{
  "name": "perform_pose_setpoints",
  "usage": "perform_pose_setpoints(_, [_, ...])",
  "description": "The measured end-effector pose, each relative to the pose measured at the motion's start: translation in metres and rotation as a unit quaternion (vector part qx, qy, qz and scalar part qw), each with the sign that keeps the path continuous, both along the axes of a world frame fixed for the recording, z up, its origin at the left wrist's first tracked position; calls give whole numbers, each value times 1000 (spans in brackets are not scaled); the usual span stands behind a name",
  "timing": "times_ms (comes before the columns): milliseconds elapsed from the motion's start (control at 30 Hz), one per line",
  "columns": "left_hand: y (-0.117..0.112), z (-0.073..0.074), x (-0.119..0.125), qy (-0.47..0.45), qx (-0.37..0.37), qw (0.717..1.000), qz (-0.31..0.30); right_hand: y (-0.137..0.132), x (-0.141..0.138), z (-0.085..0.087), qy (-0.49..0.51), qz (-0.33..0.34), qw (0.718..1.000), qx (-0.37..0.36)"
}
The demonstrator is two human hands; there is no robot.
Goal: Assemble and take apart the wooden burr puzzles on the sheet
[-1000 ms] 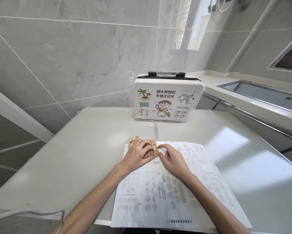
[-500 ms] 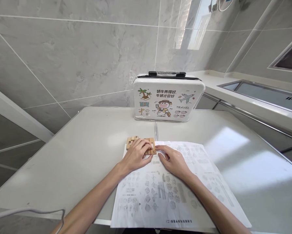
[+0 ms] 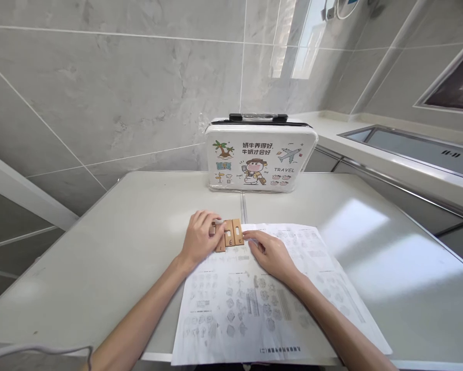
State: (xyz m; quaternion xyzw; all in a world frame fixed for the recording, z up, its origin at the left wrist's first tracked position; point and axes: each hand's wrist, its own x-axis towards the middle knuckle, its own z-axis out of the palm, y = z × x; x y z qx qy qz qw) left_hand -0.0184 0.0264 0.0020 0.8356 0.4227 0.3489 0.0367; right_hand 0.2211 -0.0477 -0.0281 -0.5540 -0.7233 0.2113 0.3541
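Observation:
A row of flat wooden puzzle pieces [image 3: 237, 233] with cut-out slots and printed numbers lies at the top left of the paper sheet. The numbers 2, 3 and 1 can be read. My left hand [image 3: 201, 236] curls over the left end of the row, thumb across the pieces and fingers along the far side, hiding part of them. My right hand [image 3: 272, 253] rests on the printed paper sheet [image 3: 247, 309], its fingers loosely bent and apart. The index fingertip touches or nearly touches the right edge of the piece marked 2.
A white case [image 3: 260, 157] with cartoon prints and a black handle stands at the back against the tiled wall. Under everything is a pale table [image 3: 100, 247] with a seam. A cable [image 3: 38, 350] crosses the lower left, and a counter [image 3: 390, 154] runs along the right.
My left hand has shifted left along the row, uncovering the pieces marked 3 and 1. The piece marked 1 now juts toward me. My right hand stays by the right end.

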Motion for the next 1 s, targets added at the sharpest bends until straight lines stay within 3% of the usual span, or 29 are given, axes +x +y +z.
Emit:
perform_pose_setpoints(167, [31,-6,-29,-66,1,992,110,1,1,2,11,-2,1000,0])
perform_pose_setpoints(333, [49,-9,-48,-228,-106,948,194,2,0,6,15,-2,1000,-2])
perform_pose_setpoints(433, [50,-9,-50,-302,-167,916,204,3,1,6,18,0,1000,0])
perform_pose_setpoints(500, [49,-9,-49,-314,-179,909,207,4,1,5,19,1,1000,2])
perform_pose_setpoints(1000, [50,-9,-51,-285,-217,913,197,7,5,7,43,1,999,-25])
